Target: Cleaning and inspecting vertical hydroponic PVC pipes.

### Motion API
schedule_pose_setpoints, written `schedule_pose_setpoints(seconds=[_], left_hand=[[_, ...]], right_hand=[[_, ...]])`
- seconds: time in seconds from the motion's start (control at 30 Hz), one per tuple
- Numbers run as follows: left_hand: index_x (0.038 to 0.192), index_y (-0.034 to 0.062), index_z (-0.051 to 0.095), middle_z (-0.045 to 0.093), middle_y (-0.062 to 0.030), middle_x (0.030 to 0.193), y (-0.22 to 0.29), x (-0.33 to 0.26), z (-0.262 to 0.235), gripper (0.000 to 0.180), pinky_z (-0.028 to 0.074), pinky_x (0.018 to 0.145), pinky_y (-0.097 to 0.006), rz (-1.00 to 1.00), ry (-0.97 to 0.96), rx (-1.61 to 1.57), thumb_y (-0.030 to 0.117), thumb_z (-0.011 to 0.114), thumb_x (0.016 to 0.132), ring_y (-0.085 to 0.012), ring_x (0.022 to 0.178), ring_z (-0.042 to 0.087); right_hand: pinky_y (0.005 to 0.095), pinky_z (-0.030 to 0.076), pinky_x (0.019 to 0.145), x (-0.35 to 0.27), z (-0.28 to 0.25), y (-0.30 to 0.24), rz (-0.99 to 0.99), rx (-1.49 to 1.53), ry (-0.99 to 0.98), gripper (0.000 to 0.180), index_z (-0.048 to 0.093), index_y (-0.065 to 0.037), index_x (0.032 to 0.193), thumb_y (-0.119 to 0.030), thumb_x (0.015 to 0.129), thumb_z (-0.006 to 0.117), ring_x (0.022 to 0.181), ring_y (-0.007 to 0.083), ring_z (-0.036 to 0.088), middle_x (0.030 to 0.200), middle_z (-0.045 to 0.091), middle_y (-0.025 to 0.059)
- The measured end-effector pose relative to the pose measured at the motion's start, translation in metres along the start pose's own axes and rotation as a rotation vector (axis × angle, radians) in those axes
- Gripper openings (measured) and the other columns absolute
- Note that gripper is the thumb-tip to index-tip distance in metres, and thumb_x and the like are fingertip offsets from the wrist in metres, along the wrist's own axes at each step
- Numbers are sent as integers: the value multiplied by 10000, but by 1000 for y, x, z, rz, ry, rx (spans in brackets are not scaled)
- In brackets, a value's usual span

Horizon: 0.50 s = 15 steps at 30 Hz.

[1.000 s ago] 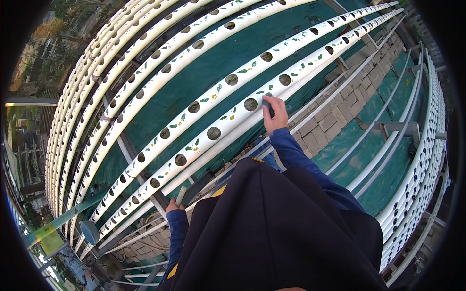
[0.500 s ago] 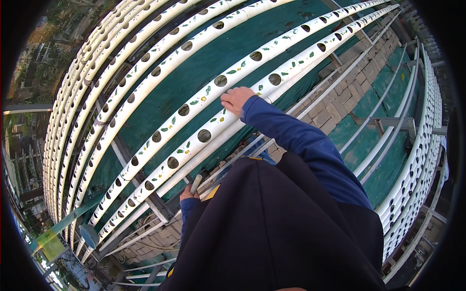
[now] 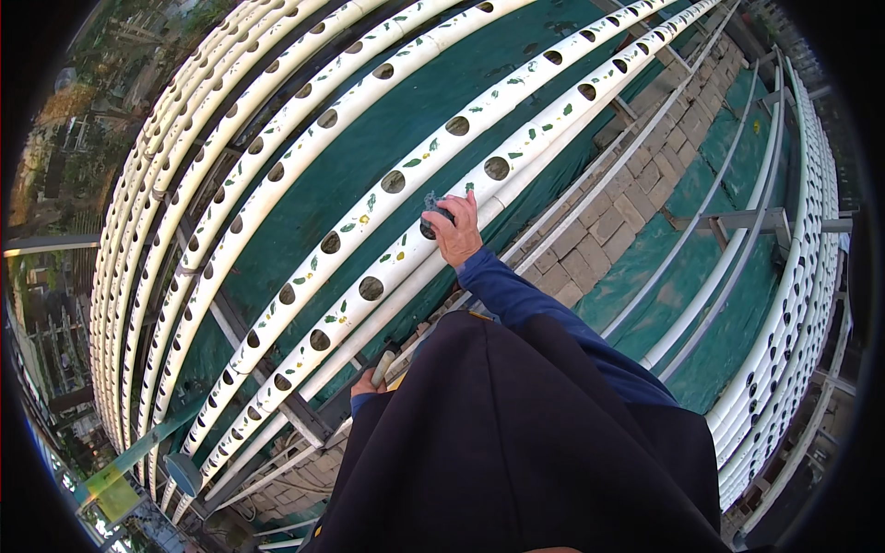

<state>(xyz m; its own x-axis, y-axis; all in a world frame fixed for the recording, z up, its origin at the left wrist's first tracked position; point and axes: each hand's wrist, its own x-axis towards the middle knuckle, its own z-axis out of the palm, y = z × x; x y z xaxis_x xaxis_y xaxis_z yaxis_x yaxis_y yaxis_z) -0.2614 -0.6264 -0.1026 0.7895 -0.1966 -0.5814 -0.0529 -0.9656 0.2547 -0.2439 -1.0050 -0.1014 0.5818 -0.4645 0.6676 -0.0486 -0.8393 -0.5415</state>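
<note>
My right hand [image 3: 457, 232] reaches over the nearest white pipe [image 3: 393, 269], its fingers curled around a dark, wet-looking clump [image 3: 435, 205] at one of the round holes. What the clump is made of is too small to tell, and the fingers cover part of it. Lower and to the left, beside dark cloth in front of me, my left hand [image 3: 367, 385] is closed around a pale rod-like handle [image 3: 383, 368]; the rest of that object is hidden. Small green and yellow leaf scraps lie along the pipe between its holes.
More white pipes with round holes [image 3: 277, 241] run in parallel beyond, over green sheeting [image 3: 387, 124]. Grey metal rails [image 3: 636, 138] and stone paving [image 3: 597, 241] lie on the near side. Another rack of pipes [image 3: 772, 387] stands at right. A blue-grey disc [image 3: 184, 474] sits at lower left.
My right hand has moved from resting on the pipe to one of its holes, where a dark clump now shows at its fingers. My left hand keeps its grip on the handle. The view has shifted slightly.
</note>
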Motion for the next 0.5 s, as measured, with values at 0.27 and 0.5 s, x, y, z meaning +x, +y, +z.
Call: schedule_pose_setpoints(seconds=[0.27, 0.5], left_hand=[[1180, 210, 579, 651, -137, 1051, 35, -20, -17, 438, 449, 900, -354, -268, -193, 43, 392, 621, 784, -287, 1066, 588], [1130, 194, 603, 653, -160, 1003, -14, 17, 27, 446, 475, 853, -375, 12, -132, 107, 403, 653, 739, -328, 988, 609]], right_hand=[[505, 305, 976, 43, -33, 107, 331, -292, 487, 151, 525, -37, 980, -11, 840, 473, 976, 355, 458, 966, 507, 146], [453, 385, 848, 117, -68, 179, 184, -185, 194, 94, 591, -68, 786, -157, 807, 613, 798, 323, 517, 779, 546, 110]])
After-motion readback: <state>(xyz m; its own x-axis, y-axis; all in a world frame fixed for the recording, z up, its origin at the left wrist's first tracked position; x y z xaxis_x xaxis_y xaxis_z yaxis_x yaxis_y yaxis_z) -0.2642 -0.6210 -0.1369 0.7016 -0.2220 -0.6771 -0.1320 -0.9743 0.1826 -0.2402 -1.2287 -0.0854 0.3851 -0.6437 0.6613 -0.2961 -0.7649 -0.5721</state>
